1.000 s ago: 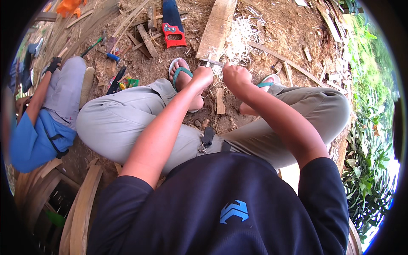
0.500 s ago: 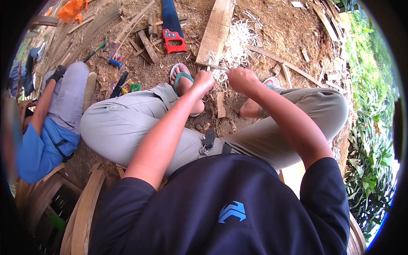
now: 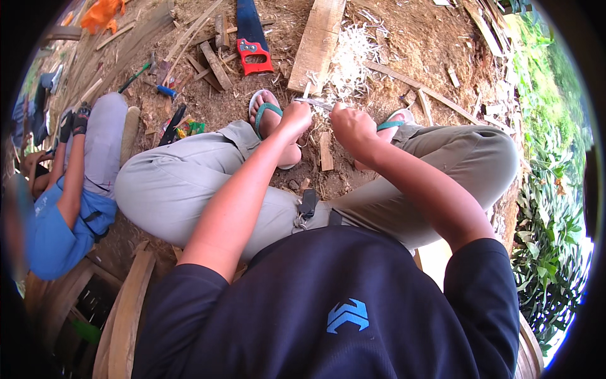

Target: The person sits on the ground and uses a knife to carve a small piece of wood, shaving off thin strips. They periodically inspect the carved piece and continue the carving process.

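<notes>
My right hand is closed around the handle end of a knife, and its thin metal blade points left toward my other hand. A slim pale wooden stick juts up from the closed fingers of my left hand. The blade lies across the stick, just above those fingers. Beyond the hands, a flat wooden board lies on the ground, its near end close to the stick. White wood shavings are heaped along the board's right side. The knife handle is hidden by my fingers.
A handsaw with a red handle lies left of the board. Wood offcuts and a blue-handled tool lie farther left. Another person in a blue shirt sits at the left. Green plants line the right edge.
My right hand has drawn slightly left and nearer to me, with the blade shifting across the stick. The person at the left has brought a second gloved hand into view.
</notes>
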A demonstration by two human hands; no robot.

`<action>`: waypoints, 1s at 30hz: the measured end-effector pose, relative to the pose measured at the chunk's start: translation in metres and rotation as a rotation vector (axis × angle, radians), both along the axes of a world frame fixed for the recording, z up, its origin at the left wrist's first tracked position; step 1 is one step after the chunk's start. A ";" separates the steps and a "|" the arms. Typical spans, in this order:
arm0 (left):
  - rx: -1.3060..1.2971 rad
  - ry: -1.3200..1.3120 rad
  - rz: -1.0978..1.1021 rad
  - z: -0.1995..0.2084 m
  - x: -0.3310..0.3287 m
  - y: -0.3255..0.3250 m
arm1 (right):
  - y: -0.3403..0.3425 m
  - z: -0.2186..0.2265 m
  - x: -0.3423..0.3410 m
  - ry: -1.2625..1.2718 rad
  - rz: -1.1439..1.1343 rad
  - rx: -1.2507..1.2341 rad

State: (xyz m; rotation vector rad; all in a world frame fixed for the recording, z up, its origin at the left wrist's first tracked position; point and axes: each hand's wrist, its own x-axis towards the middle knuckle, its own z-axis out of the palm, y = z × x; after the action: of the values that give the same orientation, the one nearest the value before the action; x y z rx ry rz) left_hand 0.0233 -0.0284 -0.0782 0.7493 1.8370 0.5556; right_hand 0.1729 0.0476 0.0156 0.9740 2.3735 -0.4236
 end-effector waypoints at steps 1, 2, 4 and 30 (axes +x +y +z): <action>-0.012 -0.037 0.031 -0.002 0.001 0.000 | 0.000 0.000 -0.004 -0.033 -0.006 0.025; -0.025 -0.073 0.063 -0.003 0.001 0.001 | 0.002 -0.001 -0.008 -0.065 -0.012 0.051; -0.089 -0.122 0.106 -0.004 0.010 0.004 | 0.018 -0.012 -0.015 -0.115 -0.086 0.041; 0.297 -0.367 0.041 0.187 -0.004 0.024 | 0.123 0.093 -0.006 1.125 -0.888 -0.913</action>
State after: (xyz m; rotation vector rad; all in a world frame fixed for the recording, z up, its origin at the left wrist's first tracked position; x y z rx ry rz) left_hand 0.0189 -0.0039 0.1085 0.7486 1.4476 0.9420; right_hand 0.1673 0.1711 0.1088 1.4125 1.8081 -2.6396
